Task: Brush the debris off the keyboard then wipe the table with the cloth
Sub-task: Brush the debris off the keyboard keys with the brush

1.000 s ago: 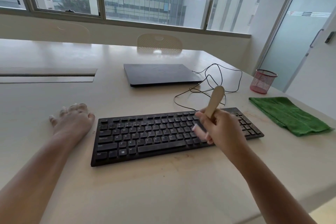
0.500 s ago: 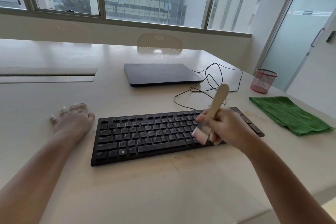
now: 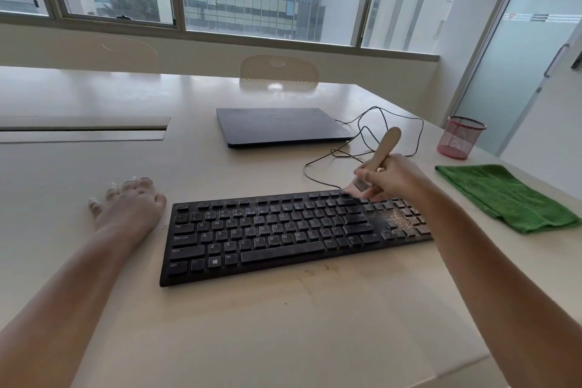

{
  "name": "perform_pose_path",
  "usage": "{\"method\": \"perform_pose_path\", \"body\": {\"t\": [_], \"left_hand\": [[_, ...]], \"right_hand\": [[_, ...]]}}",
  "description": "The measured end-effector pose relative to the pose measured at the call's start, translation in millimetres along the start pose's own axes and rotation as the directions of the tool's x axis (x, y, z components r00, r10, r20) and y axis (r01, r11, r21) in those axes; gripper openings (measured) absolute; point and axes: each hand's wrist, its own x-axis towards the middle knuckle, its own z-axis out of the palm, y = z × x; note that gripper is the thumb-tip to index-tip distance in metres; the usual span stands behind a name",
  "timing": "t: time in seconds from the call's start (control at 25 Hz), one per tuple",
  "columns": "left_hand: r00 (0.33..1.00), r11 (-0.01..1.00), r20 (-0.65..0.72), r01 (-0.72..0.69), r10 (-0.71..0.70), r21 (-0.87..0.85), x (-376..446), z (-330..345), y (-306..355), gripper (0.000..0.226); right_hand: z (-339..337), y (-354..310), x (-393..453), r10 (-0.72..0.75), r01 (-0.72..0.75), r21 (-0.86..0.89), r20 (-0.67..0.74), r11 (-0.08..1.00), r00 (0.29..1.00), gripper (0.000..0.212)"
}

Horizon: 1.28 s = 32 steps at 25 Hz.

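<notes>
Gripping a wooden-handled brush (image 3: pixel 379 156), the right hand (image 3: pixel 393 178) had its fingers curled round the handle, bristles touching the far edge of the black keyboard (image 3: pixel 283 236) on the counter (image 3: pixel 283 324). Brown debris (image 3: pixel 398 219) lay on the keyboard's right-end keys. The left hand (image 3: pixel 129 206) rested flat, fingers spread, just beside the keyboard's left end. A green cloth (image 3: pixel 504 195) lay on the counter to the right, apart from the keyboard.

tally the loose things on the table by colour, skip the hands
black: 2, flat black keyboard, closed black laptop
green: 1, folded green cloth
pink: 1, pink mesh cup
wood: 1, wooden-handled brush
total: 5
</notes>
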Motion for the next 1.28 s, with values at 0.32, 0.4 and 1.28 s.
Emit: {"method": "perform_pose_path", "body": {"t": [0.32, 0.4, 1.28], "left_hand": [[1.0, 1.0, 0.005, 0.009, -0.009, 0.013, -2.3, -0.5, 3.1, 0.043], [1.0, 1.0, 0.006, 0.009, -0.009, 0.01, -2.5, -1.0, 3.8, 0.043], [1.0, 1.0, 0.0, 0.004, -0.004, 0.002, -2.4, -1.0, 0.9, 0.043]], "right_hand": [[-29.2, 1.8, -56.4, 0.207, -0.14, -0.306, 0.2, 0.942, 0.958, 0.009], [-35.3, -8.6, -39.3, 0.154, -0.126, -0.235, 0.101, 0.964, 0.983, 0.011], [-10.9, -8.6, -10.3, -0.141, 0.163, -0.137, 0.16, 0.977, 0.977, 0.016]]}}
